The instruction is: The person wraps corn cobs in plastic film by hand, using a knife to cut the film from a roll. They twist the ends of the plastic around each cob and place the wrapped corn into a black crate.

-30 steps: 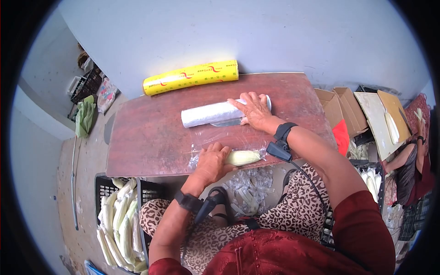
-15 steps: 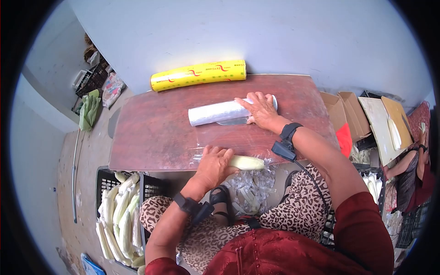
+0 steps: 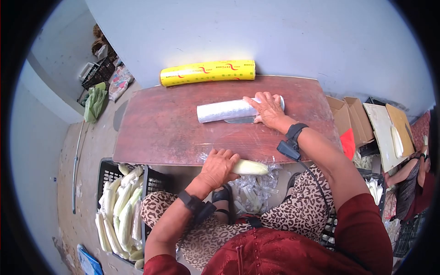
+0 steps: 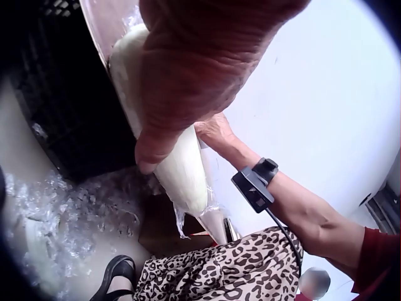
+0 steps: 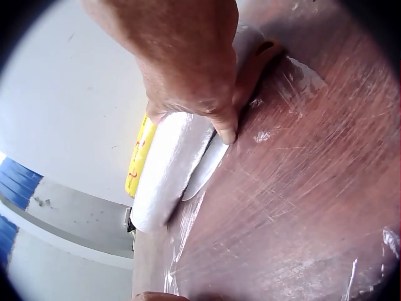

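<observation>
My left hand point(image 3: 217, 169) lies over one end of a pale ear of corn point(image 3: 251, 167) at the table's front edge, fingers and thumb curled round it. Thin clear film clings about the corn; its far end points right in the head view. My right hand point(image 3: 270, 111) grips the right end of a white roll of cling film point(image 3: 222, 110), fingers over the top. The right thumb point(image 5: 228, 135) presses at a knife point(image 5: 210, 166) lying along the roll's near side. Its brown handle point(image 5: 254, 69) is partly behind the hand.
A yellow printed roll point(image 3: 208, 72) lies at the back of the red-brown table point(image 3: 160, 133), against the wall. Below left, a black crate point(image 3: 145, 183) holds several wrapped ears. Film scraps point(image 3: 254, 188) lie under the table. Cardboard point(image 3: 357, 117) and another person point(image 3: 415, 183) are at right.
My left hand has drawn the corn back toward my body, from the tabletop to the front edge. My right hand has stayed on the cling film roll. The head view has shifted slightly.
</observation>
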Available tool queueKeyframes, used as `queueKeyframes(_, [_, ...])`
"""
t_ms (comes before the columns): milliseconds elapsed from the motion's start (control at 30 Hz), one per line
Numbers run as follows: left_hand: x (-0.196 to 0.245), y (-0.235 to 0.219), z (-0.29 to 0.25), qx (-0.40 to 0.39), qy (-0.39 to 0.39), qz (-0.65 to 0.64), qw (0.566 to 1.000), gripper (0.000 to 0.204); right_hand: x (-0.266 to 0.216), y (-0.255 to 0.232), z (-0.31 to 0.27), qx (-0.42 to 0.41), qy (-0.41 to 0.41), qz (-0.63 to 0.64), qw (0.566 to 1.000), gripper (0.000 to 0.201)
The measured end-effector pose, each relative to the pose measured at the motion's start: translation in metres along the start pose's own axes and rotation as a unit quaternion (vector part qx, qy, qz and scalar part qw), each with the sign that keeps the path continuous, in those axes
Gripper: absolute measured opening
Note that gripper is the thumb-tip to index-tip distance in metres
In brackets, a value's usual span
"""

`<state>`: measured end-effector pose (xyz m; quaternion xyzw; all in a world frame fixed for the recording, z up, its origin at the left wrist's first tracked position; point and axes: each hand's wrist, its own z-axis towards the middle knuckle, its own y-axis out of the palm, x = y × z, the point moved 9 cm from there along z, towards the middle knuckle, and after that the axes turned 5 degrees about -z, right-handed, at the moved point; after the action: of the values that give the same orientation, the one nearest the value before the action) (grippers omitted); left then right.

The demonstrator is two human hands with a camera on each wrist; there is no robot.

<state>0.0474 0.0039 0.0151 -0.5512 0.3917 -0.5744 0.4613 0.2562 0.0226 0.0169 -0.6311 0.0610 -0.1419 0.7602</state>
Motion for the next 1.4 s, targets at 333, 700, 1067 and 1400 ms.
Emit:
queueKeyframes(333, [0.008,0.008,-0.009,-0.090,-0.009,0.002,0.996,0.051,-0.002,-0.003,-0.001,0.021,-0.015,-0.003,1.000,0.094])
queueKeyframes(700, [0.016,0.090,-0.041,-0.264,-0.058,-0.221,0.937,0.049,-0.002,-0.003,-0.002,-0.005,-0.018,-0.005,1.000,0.095])
queueKeyframes(1067, [0.014,0.066,-0.036,-0.244,-0.191,-0.593,0.743,0.046,0.005,-0.024,-0.019,0.017,-0.038,0.015,0.999,0.078])
queueKeyframes(1400, [0.005,-0.009,-0.018,-0.092,-0.150,-0.754,0.633,0.050,0.037,-0.109,-0.054,-0.107,0.084,0.566,0.813,0.070])
